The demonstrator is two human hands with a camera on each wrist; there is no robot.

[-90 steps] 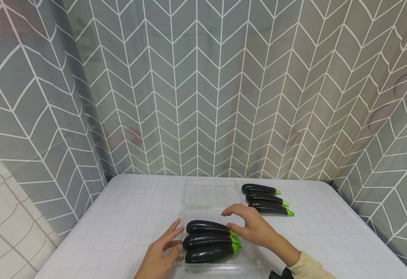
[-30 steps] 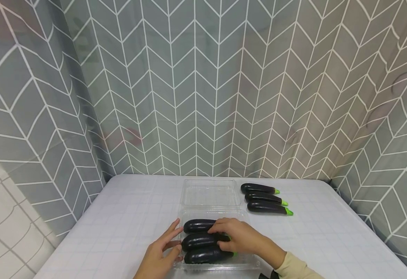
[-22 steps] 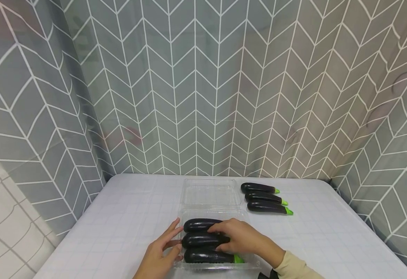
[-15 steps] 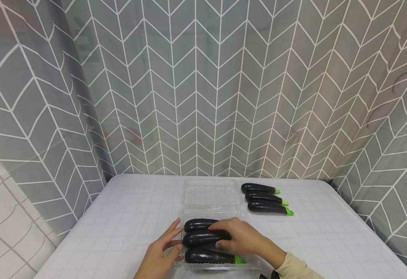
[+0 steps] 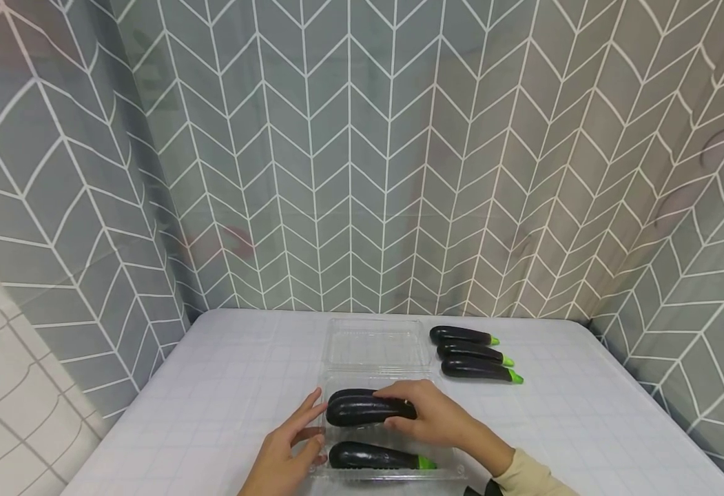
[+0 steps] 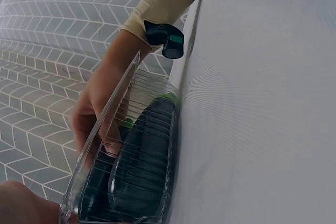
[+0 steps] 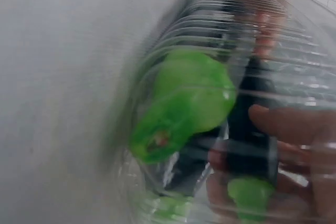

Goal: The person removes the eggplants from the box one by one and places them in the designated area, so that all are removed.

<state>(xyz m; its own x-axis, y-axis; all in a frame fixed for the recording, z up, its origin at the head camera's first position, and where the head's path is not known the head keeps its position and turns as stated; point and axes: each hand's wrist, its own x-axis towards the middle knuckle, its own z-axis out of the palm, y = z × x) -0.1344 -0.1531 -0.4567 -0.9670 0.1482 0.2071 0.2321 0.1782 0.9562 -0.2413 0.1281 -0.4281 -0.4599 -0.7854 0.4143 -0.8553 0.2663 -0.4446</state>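
Observation:
A clear plastic clamshell container (image 5: 448,473) lies with its lid (image 5: 375,346) folded back. My right hand (image 5: 432,413) grips a dark eggplant (image 5: 362,412) between thumb and fingers; in the right wrist view its green cap (image 7: 251,198) shows under the hand. This eggplant overlaps the far eggplant (image 5: 352,393), which it mostly hides. Along the container's near wall lies a third eggplant (image 5: 370,455), cap to the right. My left hand (image 5: 281,455) rests with extended fingers at the container's left wall; in the left wrist view part of that hand (image 6: 26,203) shows at lower left.
On the white-covered table (image 5: 238,386), three more eggplants (image 5: 473,368) lie side by side behind and right of the container. A grey patterned curtain (image 5: 362,172) hangs behind the table and along both sides.
My right hand came down from above the stem ends, took hold of the middle eggplant and moved it away toward the far one. The near eggplant now lies separate. The left hand stays put.

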